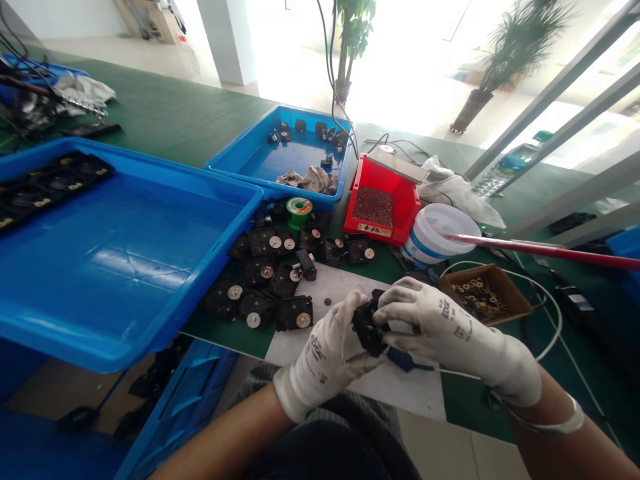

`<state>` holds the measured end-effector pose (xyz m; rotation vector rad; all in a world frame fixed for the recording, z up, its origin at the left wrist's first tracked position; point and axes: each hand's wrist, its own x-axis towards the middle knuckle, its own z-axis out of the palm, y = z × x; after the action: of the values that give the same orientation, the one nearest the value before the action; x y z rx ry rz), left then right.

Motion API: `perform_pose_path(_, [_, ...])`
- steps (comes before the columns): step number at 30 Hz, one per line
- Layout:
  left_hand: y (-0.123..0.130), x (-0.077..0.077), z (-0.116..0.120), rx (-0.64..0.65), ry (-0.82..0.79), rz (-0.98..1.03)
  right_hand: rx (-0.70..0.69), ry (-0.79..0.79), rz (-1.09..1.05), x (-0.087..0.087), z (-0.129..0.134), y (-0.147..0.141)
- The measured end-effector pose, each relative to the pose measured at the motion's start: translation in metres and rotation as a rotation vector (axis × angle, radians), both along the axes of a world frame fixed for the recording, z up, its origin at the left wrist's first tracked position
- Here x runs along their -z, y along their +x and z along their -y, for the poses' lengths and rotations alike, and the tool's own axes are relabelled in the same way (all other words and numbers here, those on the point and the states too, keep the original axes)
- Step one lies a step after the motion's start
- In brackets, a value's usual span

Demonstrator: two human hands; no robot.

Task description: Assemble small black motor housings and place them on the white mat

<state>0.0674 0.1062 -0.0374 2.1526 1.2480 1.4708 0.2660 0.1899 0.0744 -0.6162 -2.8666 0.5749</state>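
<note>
Both of my hands wear white gloves and hold one black part (369, 328) above a white sheet (420, 392). My left hand (333, 353) grips it from the left, thumb and fingers around its edge. From the right, the fingers of my right hand (417, 317) press on its upper side. Several black parts with silver discs (295, 313) lie on the green table left of the sheet. A small dark round piece (327, 302) rests on the paper. Behind my hands, partly hidden, is a dark blue tool (403, 361).
A large blue tray (145, 333) stands left, a smaller blue tray (235, 159) behind. A red bin (383, 232) of small brown pieces, a white bucket (425, 243) with a red rod (540, 248) and a cardboard box (515, 308) stand right. A white cable (559, 320) loops there.
</note>
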Motion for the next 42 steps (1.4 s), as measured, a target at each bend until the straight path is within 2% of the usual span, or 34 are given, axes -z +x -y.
perform_pose_path(8, [0.000, 0.003, 0.000, 0.035, -0.004, 0.007, 0.017, 0.007, 0.055, 0.002, 0.001, 0.002])
perform_pose_path(15, [-0.001, 0.004, 0.000, 0.033, 0.013, -0.025, -0.003, 0.024, 0.217, 0.001, 0.003, -0.008])
perform_pose_path(19, [-0.002, 0.003, 0.001, 0.022, 0.016, -0.051, 0.018, 0.128, 0.242, 0.001, 0.007, -0.014])
perform_pose_path(26, [-0.005, 0.000, 0.002, 0.027, 0.006, -0.051, 0.123, 0.341, 0.142, 0.002, 0.010, -0.014])
perform_pose_path(30, [-0.005, -0.002, 0.002, 0.053, 0.013, -0.033, 0.206, 0.300, 0.024, 0.013, 0.010, -0.009])
perform_pose_path(35, [-0.005, -0.003, 0.003, 0.045, 0.022, -0.013, 0.293, 0.140, -0.070, 0.025, 0.011, -0.004])
perform_pose_path(39, [-0.003, -0.001, 0.004, 0.051, -0.014, 0.025, 0.293, -0.016, -0.118, 0.020, 0.009, 0.003])
perform_pose_path(42, [-0.002, 0.001, 0.004, 0.021, -0.029, 0.042, 0.249, -0.031, -0.126, 0.012, 0.008, 0.008])
